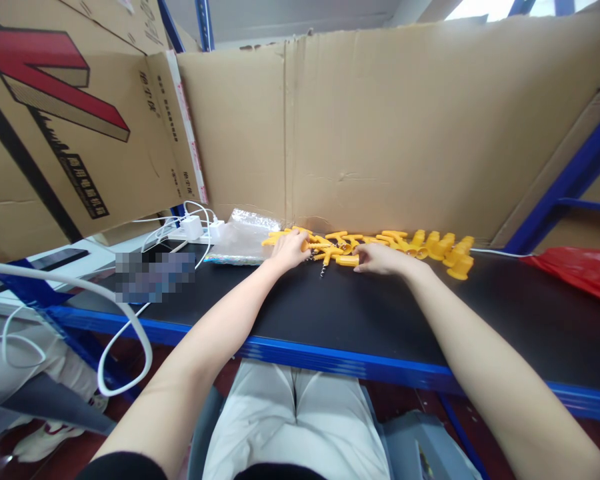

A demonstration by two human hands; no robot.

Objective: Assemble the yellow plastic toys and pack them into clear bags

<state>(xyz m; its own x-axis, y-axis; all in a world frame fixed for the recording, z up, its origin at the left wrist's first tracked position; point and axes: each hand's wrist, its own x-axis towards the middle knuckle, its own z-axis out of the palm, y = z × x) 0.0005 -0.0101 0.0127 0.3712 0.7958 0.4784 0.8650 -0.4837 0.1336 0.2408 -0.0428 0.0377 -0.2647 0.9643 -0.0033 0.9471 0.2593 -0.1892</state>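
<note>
A heap of yellow plastic corkscrew parts (340, 245) lies along the back of the black tabletop (360, 313), against a cardboard wall. My left hand (289, 251) rests on the left end of the heap with its fingers curled over a yellow piece. My right hand (377, 259) reaches in from the right, fingers closed around a short yellow piece (347, 261). A small metal screw (324, 270) sticks out beneath the pile between my hands. More yellow caps (447, 250) stand to the right.
A clear plastic bag (240, 239) lies left of the heap. White chargers and cables (193, 228) sit at the back left, beside a dark phone (60, 259). A red bag (580, 270) lies at the far right. Cardboard (380, 127) walls the back.
</note>
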